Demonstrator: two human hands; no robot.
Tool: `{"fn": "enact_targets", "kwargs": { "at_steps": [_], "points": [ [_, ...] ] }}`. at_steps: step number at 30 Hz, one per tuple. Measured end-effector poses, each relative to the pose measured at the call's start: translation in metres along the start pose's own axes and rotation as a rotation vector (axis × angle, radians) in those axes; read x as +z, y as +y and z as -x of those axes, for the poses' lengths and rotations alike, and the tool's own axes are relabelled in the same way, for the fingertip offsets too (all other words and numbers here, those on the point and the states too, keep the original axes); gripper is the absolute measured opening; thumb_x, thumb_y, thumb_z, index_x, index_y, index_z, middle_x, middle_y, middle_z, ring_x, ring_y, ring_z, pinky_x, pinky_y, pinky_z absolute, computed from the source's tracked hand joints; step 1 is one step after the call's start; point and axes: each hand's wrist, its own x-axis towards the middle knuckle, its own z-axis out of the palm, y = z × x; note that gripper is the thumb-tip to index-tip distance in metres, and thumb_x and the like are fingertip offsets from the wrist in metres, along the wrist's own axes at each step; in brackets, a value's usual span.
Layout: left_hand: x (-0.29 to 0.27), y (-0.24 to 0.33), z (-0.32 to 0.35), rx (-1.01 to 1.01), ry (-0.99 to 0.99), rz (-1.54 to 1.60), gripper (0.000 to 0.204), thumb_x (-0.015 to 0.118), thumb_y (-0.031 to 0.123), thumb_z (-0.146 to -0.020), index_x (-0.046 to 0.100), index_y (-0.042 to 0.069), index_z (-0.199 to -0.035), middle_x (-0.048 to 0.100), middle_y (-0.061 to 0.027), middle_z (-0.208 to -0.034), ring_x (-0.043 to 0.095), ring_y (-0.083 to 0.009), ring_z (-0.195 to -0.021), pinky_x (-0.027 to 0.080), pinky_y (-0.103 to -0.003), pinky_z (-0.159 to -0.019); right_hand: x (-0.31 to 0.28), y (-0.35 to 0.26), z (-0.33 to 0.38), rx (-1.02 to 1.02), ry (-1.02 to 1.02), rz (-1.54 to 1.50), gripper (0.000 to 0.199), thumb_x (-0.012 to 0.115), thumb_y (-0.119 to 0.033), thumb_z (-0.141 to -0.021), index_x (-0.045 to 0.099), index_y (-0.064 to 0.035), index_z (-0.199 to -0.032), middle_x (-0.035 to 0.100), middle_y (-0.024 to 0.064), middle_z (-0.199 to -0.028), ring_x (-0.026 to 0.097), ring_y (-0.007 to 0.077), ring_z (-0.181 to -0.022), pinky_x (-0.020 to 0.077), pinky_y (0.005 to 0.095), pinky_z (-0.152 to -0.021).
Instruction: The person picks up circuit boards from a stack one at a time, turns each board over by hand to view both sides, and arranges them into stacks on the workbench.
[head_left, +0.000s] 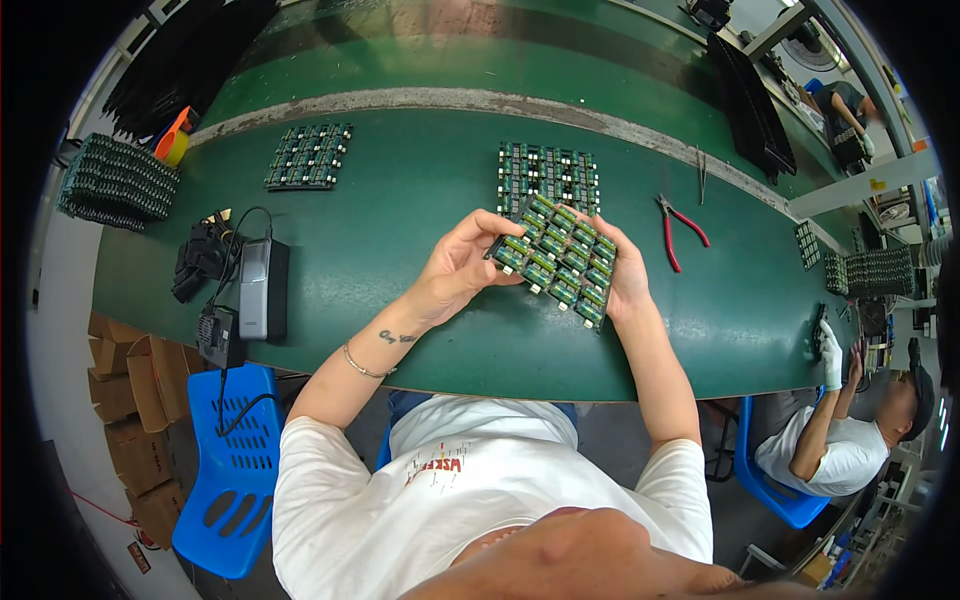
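Between my two hands I hold a green circuit board panel [560,258], tilted, with rows of small components on its face. My left hand [465,265] grips its left edge, thumb near the lower corner and fingers along the upper one. On the right edge is my right hand [625,268], its fingers partly hidden behind the panel. Just beyond lies another group of circuit board panels [548,170], partly covered by the held one. To the right, red-handled cutting pliers [682,232] rest on the green table [400,200], with metal tweezers [702,175] farther back.
A circuit board panel [308,157] lies at the back left, near a tall panel stack [120,180] and an orange tape dispenser [176,138]. A grey box-shaped device [263,288] with cables stands at left. A blue chair [228,470] is at lower left. A co-worker [835,440] sits at right.
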Motion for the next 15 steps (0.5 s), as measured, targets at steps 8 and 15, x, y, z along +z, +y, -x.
{"fn": "enact_targets", "kwargs": {
  "at_steps": [8,15],
  "points": [
    [0.001,0.006,-0.003,-0.02,0.068,0.047,0.048,0.067,0.019,-0.081,0.044,0.005,-0.121,0.047,-0.0102,-0.12,0.052,-0.0201,-0.107,0.048,-0.035,-0.089,0.006,-0.004,0.004,-0.047,-0.028,-0.027,0.048,0.041,-0.024,-0.091,0.038,-0.0013,-0.133,0.05,0.017,-0.125,0.054,0.0266,-0.109,0.0446,0.0382,-0.091],
    [0.015,0.007,-0.005,0.388,0.319,-0.892,0.052,0.058,0.021,-0.087,0.036,0.003,-0.131,0.041,-0.0106,-0.129,0.047,-0.0226,-0.115,0.043,-0.039,-0.094,0.037,0.01,0.025,-0.847,0.064,0.632,0.054,0.043,-0.023,-0.091,0.029,-0.0034,-0.139,0.047,0.0157,-0.127,0.048,0.025,-0.114,0.0406,0.0364,-0.094]
  ]
}}
